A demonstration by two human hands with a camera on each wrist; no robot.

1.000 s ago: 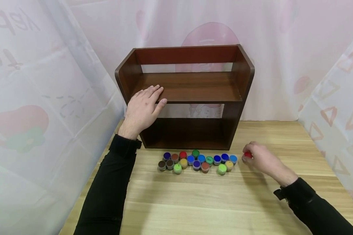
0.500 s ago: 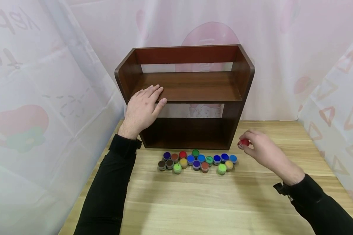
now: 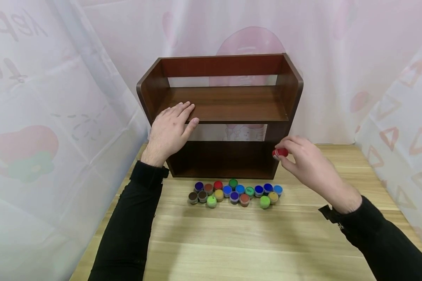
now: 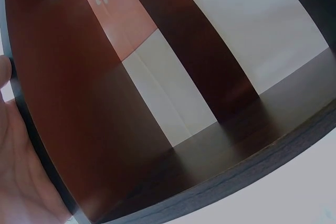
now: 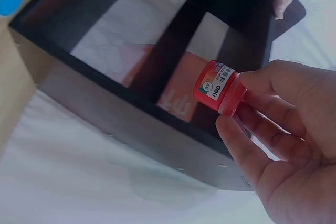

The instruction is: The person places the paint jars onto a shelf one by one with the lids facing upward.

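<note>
My right hand (image 3: pixel 307 164) pinches a small red paint jar (image 3: pixel 279 153) by its lid, with thumb and fingertips; a white label shows on the jar (image 5: pixel 216 82) in the right wrist view. It is held in the air just in front of the right side panel of a dark brown two-tier wooden shelf (image 3: pixel 228 103). My left hand (image 3: pixel 170 128) rests on the left front part of the upper board, fingers straight. In the left wrist view only part of that hand (image 4: pixel 21 166) shows at the left edge.
Several small paint jars (image 3: pixel 234 197) with blue, green, brown, yellow and red lids stand in loose rows on the wooden table (image 3: pixel 232 238), before the shelf's foot. A white printed curtain (image 3: pixel 323 78) hangs behind and at both sides.
My right hand has lifted the red paint jar off the table and carried it up and left toward the shelf. The left hand has stayed in place.
</note>
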